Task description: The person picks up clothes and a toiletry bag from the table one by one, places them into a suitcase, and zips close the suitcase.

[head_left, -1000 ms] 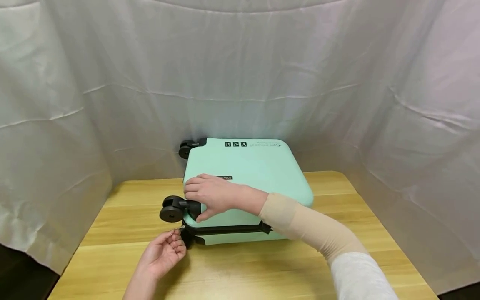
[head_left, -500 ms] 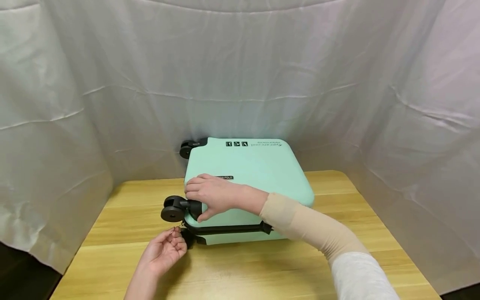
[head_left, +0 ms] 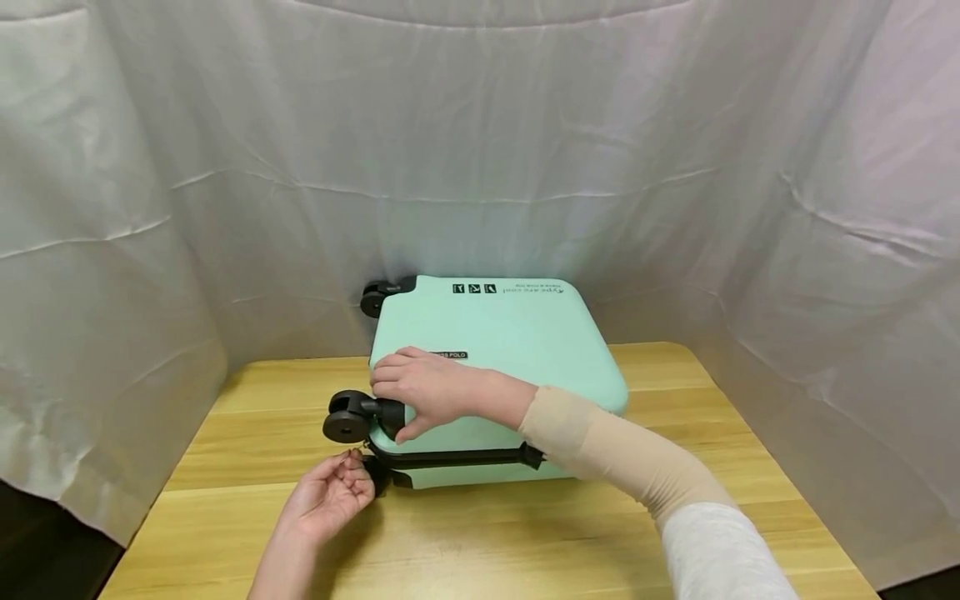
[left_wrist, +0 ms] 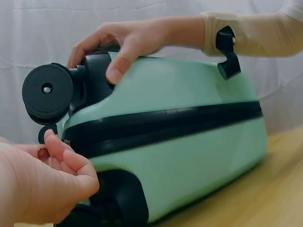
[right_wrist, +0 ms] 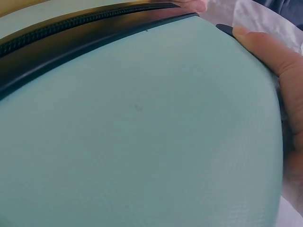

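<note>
The left hand (head_left: 330, 498) pinched the small zipper pull (left_wrist: 43, 152) at the near-left corner of the mint suitcase (head_left: 498, 350), barely shifted from a second before, so the zip looked hardly started. To its right, the right hand (head_left: 423, 390) kept gripping the corner by the black wheel (head_left: 347, 425), steadying the case lying flat on the wooden table (head_left: 525, 542).

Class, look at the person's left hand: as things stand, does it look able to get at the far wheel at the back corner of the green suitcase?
Probably not without shifting. The left hand pinches something small at the zip by the suitcase front corner, and the far wheel lies behind the near wheel and right hand.
</note>
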`<state>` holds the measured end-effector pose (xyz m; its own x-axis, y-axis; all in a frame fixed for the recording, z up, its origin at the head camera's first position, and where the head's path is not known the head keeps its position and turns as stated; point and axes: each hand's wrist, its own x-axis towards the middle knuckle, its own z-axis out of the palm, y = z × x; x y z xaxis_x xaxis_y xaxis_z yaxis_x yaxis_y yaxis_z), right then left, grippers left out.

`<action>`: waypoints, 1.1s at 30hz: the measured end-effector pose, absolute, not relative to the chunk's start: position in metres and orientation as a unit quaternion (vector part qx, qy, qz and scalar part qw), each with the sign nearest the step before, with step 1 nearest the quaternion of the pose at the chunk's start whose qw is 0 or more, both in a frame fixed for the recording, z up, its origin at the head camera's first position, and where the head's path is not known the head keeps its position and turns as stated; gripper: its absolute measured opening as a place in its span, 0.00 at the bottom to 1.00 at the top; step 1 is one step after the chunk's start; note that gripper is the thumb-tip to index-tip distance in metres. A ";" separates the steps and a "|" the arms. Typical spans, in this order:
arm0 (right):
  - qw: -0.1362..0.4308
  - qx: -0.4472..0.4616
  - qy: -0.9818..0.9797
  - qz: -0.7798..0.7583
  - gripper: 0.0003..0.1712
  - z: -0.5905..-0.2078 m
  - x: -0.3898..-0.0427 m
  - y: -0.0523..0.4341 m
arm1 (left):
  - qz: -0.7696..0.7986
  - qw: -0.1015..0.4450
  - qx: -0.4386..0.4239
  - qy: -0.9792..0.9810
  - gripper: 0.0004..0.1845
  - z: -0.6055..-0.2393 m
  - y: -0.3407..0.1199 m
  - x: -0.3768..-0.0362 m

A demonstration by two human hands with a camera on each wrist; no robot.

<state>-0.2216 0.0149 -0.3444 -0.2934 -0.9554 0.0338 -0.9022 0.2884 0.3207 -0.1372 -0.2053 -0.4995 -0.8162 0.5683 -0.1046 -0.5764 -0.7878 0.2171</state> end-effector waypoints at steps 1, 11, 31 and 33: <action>0.110 0.582 -0.796 -0.127 0.40 -0.345 -0.221 0.015 | 0.943 0.305 -0.008 0.130 0.16 -0.501 -0.205 -0.137; 0.131 0.558 -0.796 -0.193 0.44 -0.349 -0.220 0.013 | 0.918 0.327 0.054 0.220 0.23 -0.504 -0.206 -0.140; 0.155 0.572 -0.774 -0.222 0.44 -0.348 -0.229 0.018 | 0.933 0.299 0.024 0.197 0.16 -0.510 -0.193 -0.148; 0.158 0.574 -0.773 -0.219 0.44 -0.347 -0.230 0.017 | 0.938 0.300 0.024 0.170 0.16 -0.509 -0.195 -0.149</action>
<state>-0.2297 0.0167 -0.3475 -0.2907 -0.9568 -0.0069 -0.8185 0.2450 0.5196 -0.1489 -0.1950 -0.5091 -0.8184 0.5718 -0.0567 -0.5553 -0.7616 0.3342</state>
